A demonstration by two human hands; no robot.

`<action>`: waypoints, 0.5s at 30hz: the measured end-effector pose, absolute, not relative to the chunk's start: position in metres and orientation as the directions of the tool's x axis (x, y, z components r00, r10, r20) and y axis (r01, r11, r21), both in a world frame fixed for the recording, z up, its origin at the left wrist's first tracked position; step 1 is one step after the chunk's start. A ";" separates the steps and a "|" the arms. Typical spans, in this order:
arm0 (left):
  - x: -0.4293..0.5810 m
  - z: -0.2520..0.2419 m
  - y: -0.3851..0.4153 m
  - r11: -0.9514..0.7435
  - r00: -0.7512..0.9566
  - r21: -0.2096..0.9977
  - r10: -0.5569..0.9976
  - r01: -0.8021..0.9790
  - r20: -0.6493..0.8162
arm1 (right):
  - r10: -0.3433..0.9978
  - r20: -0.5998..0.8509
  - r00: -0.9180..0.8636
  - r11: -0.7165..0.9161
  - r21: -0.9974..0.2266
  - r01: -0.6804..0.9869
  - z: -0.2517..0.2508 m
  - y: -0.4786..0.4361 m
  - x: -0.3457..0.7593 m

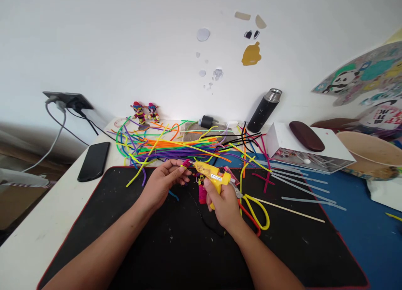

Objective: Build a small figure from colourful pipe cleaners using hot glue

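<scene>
My right hand [224, 204] is wrapped round a yellow glue gun [212, 174], whose nozzle points left. Pinched between the fingers of my left hand [166, 179] is a small magenta piece [186, 163], right by the nozzle. Below the gun, a magenta, yellow and black figure part [202, 191] lies on the black mat [163, 248], partly hidden by the gun and my right hand. Yellow-handled scissors [260, 212] rest on the mat just right of my right hand.
Colourful pipe cleaners [182, 145] lie behind the mat. Two small figures [145, 112] and a black flask [264, 110] stand near the wall. Far left is a phone [93, 161]. Glue sticks [304, 185] and a wooden stick [292, 210] lie right, below a white box [309, 149].
</scene>
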State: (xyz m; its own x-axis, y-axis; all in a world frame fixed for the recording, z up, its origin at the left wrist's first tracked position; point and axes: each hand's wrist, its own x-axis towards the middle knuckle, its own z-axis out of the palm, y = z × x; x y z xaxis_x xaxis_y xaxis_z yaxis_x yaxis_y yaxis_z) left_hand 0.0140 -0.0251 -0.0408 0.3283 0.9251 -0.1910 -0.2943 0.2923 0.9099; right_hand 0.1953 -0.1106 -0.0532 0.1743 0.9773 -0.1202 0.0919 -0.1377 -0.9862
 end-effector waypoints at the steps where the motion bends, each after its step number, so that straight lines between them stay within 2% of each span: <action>1: 0.014 -0.041 -0.025 0.291 0.327 0.911 0.926 -0.292 -0.191 | 0.978 -0.117 0.174 -0.135 -0.986 0.095 -0.052 -0.110 0.195; 15: 0.014 -0.044 -0.026 0.276 0.349 0.925 0.920 -0.260 -0.176 | 0.976 -0.096 0.197 -0.131 -0.977 0.170 -0.051 -0.111 0.196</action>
